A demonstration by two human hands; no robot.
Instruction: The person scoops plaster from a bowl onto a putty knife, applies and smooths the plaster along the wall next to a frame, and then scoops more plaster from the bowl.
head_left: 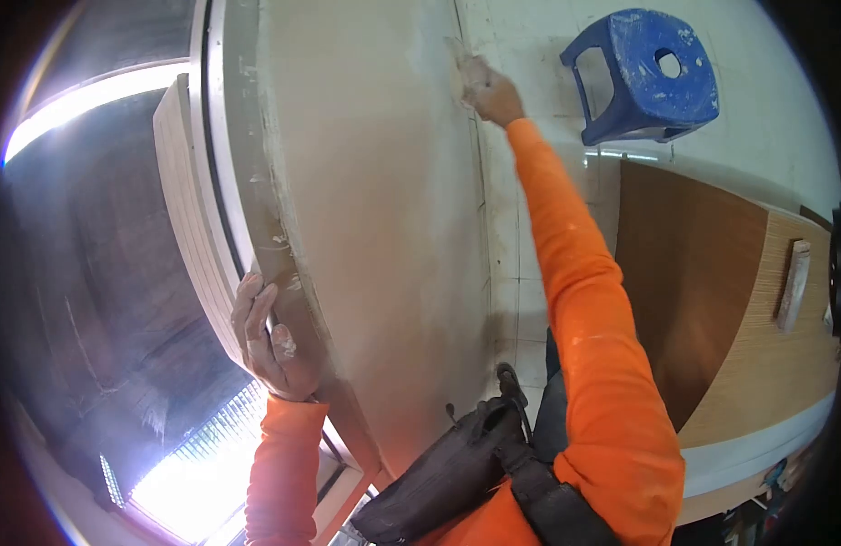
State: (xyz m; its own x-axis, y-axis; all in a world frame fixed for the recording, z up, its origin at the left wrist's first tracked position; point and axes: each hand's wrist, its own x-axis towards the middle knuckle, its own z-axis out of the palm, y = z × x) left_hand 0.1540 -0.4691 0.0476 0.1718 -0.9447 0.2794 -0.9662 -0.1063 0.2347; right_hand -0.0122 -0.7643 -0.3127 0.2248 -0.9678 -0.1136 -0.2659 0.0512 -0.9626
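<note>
My right hand (490, 93) is stretched far forward at the long edge of a smooth beige wall surface (375, 200). Its fingers are closed round a thin, pale flat tool (458, 68), mostly covered by the hand and too indistinct to name. My left hand (273, 344) rests on the window frame (222, 173), fingers stretched out and holding nothing. White dust or paste marks both hands, and whitish smears run along the wall's corner beside the frame.
A paint-spattered blue plastic stool (653, 77) stands on the tiled floor at upper right. Nearer is a wooden cabinet or table (694, 282) with a pale narrow block (794, 287) on top. A black bag (448, 478) hangs at my front. Left lies the window opening.
</note>
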